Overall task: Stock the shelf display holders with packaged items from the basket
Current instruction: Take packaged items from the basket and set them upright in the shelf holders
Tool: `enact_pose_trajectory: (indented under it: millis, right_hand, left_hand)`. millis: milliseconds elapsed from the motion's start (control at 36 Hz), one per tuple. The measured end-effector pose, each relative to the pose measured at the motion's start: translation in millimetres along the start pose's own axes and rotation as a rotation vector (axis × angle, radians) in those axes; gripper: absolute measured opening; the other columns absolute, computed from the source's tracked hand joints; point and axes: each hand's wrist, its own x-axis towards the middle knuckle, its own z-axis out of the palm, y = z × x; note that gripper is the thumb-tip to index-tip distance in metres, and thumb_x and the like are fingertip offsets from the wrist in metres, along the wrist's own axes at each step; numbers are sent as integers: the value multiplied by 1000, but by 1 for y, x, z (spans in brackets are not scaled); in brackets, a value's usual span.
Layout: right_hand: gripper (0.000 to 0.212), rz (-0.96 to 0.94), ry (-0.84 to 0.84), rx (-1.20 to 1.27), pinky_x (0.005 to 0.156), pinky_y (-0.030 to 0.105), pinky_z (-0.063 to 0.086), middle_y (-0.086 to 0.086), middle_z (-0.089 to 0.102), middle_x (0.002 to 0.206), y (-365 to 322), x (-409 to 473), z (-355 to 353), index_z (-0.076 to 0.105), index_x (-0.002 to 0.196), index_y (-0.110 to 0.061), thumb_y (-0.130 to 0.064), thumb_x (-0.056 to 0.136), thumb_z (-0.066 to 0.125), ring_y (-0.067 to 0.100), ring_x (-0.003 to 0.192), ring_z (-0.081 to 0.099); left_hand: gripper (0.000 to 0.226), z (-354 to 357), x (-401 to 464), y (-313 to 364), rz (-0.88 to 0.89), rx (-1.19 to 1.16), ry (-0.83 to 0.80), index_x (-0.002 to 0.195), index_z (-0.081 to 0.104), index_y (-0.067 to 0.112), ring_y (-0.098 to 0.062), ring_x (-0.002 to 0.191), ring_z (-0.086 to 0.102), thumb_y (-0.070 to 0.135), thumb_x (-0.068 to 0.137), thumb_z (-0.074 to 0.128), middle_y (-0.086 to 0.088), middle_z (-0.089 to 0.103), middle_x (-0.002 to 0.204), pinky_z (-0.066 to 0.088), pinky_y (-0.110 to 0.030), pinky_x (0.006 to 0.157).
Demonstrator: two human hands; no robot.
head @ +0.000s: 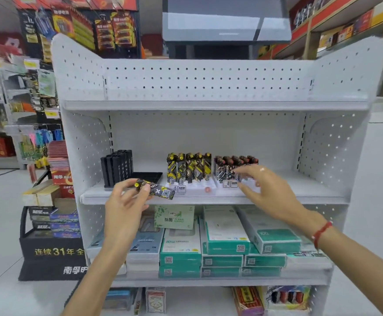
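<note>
The left hand pinches one small black-and-yellow packaged item between thumb and fingers, holding it on its side just in front of the middle shelf. Held flat like this, its printed face is turned up toward the camera, probably so it can be checked and turned upright before it goes into a slot. The right hand is open, fingers spread and relaxed, reaching over the front of the white holder on the right, which carries a row of dark patterned items. It grips nothing; the fingertips are blurred, so whether they touch the holder cannot be told.

Between the hands stands the middle holder, with black-and-yellow packs upright at its back and open slots along its front. They match the held item, so that is its likely place. To the left a black holder has its items at the left end and bare tray beside them. Boxed goods are stacked on the shelf below. The basket is not in view.
</note>
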Motion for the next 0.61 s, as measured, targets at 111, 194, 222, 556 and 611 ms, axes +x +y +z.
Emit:
enact_pose_trajectory:
  millis: [111, 194, 222, 556, 611]
  right_hand:
    - [38, 42, 50, -44, 74, 23, 38, -5, 64, 108, 32, -24, 5, 63, 118, -25, -45, 97, 39, 12, 90, 59]
    - [48, 25, 80, -74, 87, 27, 38, -6, 66, 108, 37, -30, 11, 65, 115, -25, -49, 96, 28, 12, 94, 61]
    - [50, 34, 87, -78, 89, 27, 37, -6, 66, 109, 37, -30, 12, 65, 115, -25, -50, 95, 26, 12, 96, 61]
    - [43, 65, 34, -59, 91, 26, 33, -4, 64, 116, 39, -26, 9, 61, 121, -27, -49, 97, 33, 14, 102, 58]
    - [38, 64, 24, -63, 92, 29, 35, -3, 63, 117, 39, -26, 8, 60, 122, -26, -43, 98, 37, 15, 102, 58]
  left_hand:
    - [21, 15, 2, 7, 54, 31, -35, 107, 55, 16, -12, 89, 68, 17, 88, 63, -6, 68, 100, 55, -15, 66]
    - [16, 31, 13, 15, 180, 172, -117, 101, 56, 21, -14, 93, 67, 19, 88, 64, -3, 67, 103, 55, -28, 80]
    - [16, 37, 18, 18, 230, 257, -138, 101, 56, 22, -12, 93, 66, 21, 88, 65, 3, 66, 102, 53, -29, 83]
    - [25, 74, 53, 28, 474, 939, -262, 109, 58, 25, -9, 80, 67, 32, 87, 68, 10, 67, 95, 55, -32, 76]
    - [25, 76, 56, 30, 511, 991, -274, 107, 57, 27, -10, 81, 68, 34, 86, 68, 8, 70, 96, 55, -33, 75]
